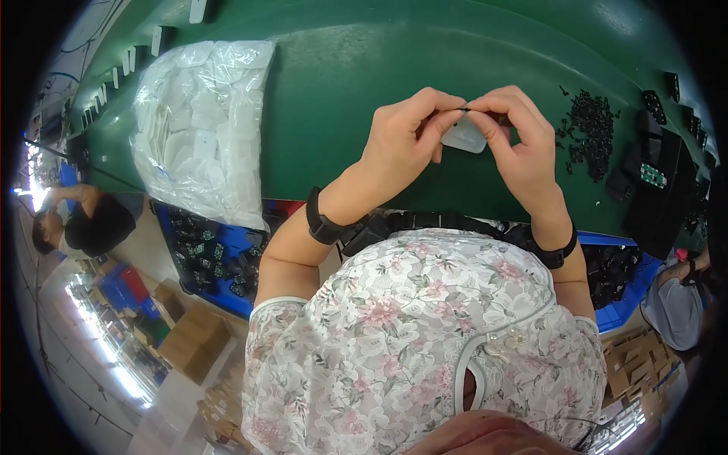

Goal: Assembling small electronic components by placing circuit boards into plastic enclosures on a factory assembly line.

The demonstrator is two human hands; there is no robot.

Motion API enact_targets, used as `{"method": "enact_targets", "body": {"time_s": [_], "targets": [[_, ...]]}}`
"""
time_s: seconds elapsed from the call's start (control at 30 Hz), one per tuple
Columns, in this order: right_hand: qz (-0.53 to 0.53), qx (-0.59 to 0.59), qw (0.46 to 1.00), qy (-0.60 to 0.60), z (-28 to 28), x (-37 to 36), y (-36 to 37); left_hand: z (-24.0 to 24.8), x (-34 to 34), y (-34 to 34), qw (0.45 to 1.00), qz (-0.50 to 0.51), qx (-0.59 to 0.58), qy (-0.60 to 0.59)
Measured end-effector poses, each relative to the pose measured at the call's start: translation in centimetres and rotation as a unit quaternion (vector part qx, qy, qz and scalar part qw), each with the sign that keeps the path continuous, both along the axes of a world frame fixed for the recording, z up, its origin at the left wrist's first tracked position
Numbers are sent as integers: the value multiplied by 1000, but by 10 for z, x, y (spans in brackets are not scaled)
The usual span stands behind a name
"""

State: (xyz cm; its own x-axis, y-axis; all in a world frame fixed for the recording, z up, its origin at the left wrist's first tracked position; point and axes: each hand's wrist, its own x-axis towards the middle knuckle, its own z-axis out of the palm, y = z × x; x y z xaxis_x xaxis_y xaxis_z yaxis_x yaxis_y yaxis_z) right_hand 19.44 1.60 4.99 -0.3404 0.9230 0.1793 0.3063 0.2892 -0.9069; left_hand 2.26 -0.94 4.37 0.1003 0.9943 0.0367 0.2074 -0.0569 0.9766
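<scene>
My left hand (409,129) and my right hand (519,133) meet over the green table, thumbs and forefingers pinched together. Between their fingertips is a tiny black part (464,110), too small to name its kind. Just below the fingertips shows a whitish, rounded plastic cover (465,137). Whether my curled fingers hold this cover or it lies on the table, I cannot tell. To the right of my right hand spreads a pile of small black parts (590,133).
A clear plastic bag of white plastic covers (201,129) lies to the left on the green table (341,76). White pieces stand along the far left edge. At right are a green circuit board (653,175) and black housings. Blue bins (205,250) with parts sit below the table's near edge.
</scene>
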Motion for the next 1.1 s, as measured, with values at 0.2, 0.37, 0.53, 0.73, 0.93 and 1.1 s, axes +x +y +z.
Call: {"method": "enact_targets", "body": {"time_s": [0.2, 0.37, 0.53, 0.73, 0.93, 1.1], "targets": [[-14, 238, 966, -97, -4, -1, 3, 5, 1, 1, 999, -20, -43, -23], [-37, 153, 985, -76, -3, -1, -5, -4, 2, -1, 982, -8, -114, -152], [-50, 92, 991, -86, -6, -3, -8, -11, 4, -3, 983, -7, -96, -159], [-41, -38, 997, -46, -8, 2, -7, -12, 4, -4, 988, -12, -69, -137], [-33, -151, 988, -7, -7, 2, -4, -15, 9, -7, 996, 12, 4, -83], [-28, -228, 972, 60, -13, 3, -6, -24, 10, -8, 996, 35, 78, -12]]}}
